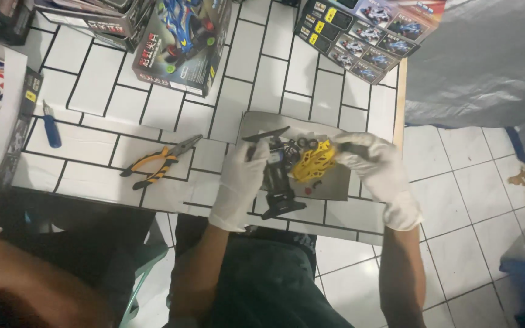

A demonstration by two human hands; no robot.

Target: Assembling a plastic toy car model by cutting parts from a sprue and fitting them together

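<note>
Head view: at frame centre, a gloved left hand [240,182] grips the black toy-car chassis [277,182] over a grey mat [335,185], while the gloved right hand [377,170] closes on a yellow parts frame [315,161]. Keeping both low over the mat would likely catch dropped pieces. Pliers [159,161] lie left of them.

a home hobby corner: a white-tiled table [123,115] holding model-car kit boxes [180,36], orange-handled pliers [159,161] near its front edge, tiled floor [457,182] beside it.
</note>
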